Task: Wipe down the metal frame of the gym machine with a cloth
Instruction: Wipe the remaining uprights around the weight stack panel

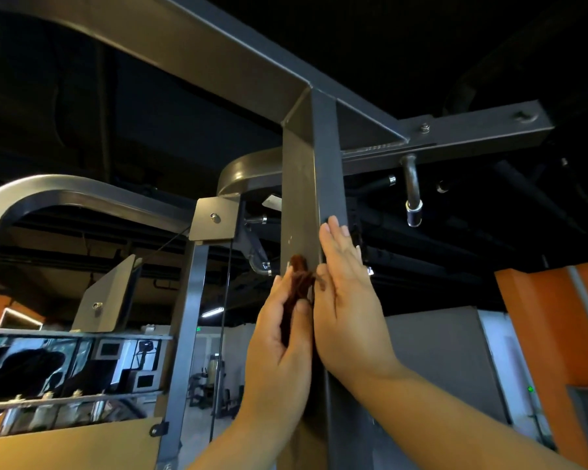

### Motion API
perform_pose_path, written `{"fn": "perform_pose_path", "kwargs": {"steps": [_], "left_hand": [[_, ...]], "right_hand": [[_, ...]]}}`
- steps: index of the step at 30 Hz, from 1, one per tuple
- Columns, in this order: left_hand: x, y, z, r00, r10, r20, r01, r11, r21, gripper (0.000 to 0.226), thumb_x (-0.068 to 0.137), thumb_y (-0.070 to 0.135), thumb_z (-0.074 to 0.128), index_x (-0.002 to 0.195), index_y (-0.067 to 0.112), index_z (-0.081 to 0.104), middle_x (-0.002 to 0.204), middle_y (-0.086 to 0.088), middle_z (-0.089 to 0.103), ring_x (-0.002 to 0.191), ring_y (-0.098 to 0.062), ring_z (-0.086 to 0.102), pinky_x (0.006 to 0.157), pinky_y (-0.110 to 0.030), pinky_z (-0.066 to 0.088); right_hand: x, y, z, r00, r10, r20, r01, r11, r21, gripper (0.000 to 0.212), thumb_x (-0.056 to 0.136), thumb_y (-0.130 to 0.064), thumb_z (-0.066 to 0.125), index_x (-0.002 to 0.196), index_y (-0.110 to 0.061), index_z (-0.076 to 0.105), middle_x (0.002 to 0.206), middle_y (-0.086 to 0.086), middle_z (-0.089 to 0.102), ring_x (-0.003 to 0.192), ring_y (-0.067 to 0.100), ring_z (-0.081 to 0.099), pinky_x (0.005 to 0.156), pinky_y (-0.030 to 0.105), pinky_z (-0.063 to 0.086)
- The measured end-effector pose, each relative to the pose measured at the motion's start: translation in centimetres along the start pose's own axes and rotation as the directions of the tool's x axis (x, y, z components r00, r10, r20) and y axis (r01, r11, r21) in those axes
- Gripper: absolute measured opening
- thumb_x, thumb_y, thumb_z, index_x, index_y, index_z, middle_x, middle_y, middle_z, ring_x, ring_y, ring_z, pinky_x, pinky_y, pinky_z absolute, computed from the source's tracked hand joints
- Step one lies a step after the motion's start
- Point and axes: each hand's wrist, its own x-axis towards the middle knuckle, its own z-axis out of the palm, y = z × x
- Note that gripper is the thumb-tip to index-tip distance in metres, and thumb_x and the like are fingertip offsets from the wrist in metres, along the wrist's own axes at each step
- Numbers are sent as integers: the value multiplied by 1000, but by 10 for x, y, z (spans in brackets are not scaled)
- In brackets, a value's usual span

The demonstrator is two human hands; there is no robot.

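Location: a dim gym hall with a black ceiling (421,35), an orange wall (550,317) at the right and other machines in the background. The work item is the grey upright post (299,184) of the machine frame. Its head is welded to the sloping top beam (218,62), with a bolted side arm (472,130) beside the joint.

Current state: the left hand (279,337) holds a brown cloth (297,283) bunched against the left face of the post. Its fingers are curled round the cloth and the thumb traps it. The right hand (347,300) lies flat on the adjoining face with its fingers straight and together, gripping nothing. It touches the post just beside the cloth.

Recommended procedure, judged from this position:
1. Open the cloth out under the palm. A bunched wad is likely to contact only a narrow strip of metal.
2. Stroke along the length of the post in overlapping passes, one face at a time. Include the corner edge between the two hands.
3. Use the right hand as a brace only. Lift it off a face before wiping there, since a bare palm may leave marks.
4. Finish at the welded joint, where dust probably collects.

Whether the section above the hands has been wiped cannot be told.
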Motion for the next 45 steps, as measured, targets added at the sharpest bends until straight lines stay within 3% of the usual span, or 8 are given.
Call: {"fn": "perform_pose_path", "kwargs": {"steps": [3,8,14,20,29,34,39,45], "left_hand": [[25,-1,-1,1000,-5,0,5,999,36,37,107,25,50,143,32,59,136,17,66,131,-2,57,115,-39,45],[35,-5,6,993,-99,-64,101,994,40,34,111,28,45,141,33,61,132,10,68,126,-8,62,112,-45,48],[-15,-2,-4,999,-6,-36,10,993,116,41,108,17,48,144,35,56,137,24,63,130,6,55,109,-18,46],[42,-9,-1,991,-107,-78,117,984,133,29,111,28,45,132,32,65,116,4,73,110,-17,68,102,-50,54],[30,-19,-11,996,-85,10,83,991,106,36,111,29,43,143,34,58,130,10,68,124,-9,62,109,-38,50],[60,-12,-9,990,-140,-28,142,989,53,29,110,24,45,122,27,71,93,14,71,89,-8,67,85,-35,53],[13,-27,-14,999,-24,-34,27,997,78,40,108,28,45,145,29,58,134,7,67,129,-11,60,112,-39,49],[56,-16,-11,990,-134,-52,137,990,45,27,110,20,46,119,18,72,80,17,68,74,0,63,69,-17,46]], "right_hand": [[2,1,0,1000,2,-5,-2,1000,-16,53,110,-16,31,161,-28,20,163,-27,8,146,-20,-6,123,14,-5],[5,0,-2,1000,17,-4,-17,1000,-1,53,110,-15,33,161,-28,22,161,-29,11,147,-19,-4,129,28,6],[2,0,0,1000,3,-21,-2,999,34,52,110,-19,32,155,-39,17,152,-43,7,143,-24,-3,127,24,3],[5,-1,-1,1000,26,-3,-26,999,27,53,110,-16,33,161,-28,23,162,-28,15,150,-14,3,129,27,9],[8,1,2,998,24,-62,-19,997,68,56,107,-13,36,160,-29,27,164,-23,22,150,-11,13,128,32,17],[7,1,3,999,12,-47,-10,999,47,56,108,-13,35,161,-28,25,165,-23,20,152,-7,11,129,36,16],[4,0,6,998,22,-59,-21,1000,16,56,109,-13,35,162,-26,23,167,-19,19,154,-3,9,129,40,16],[4,0,5,998,23,-55,-22,1000,13,57,108,-13,34,162,-24,24,167,-18,20,153,-5,9,129,37,14]]}}
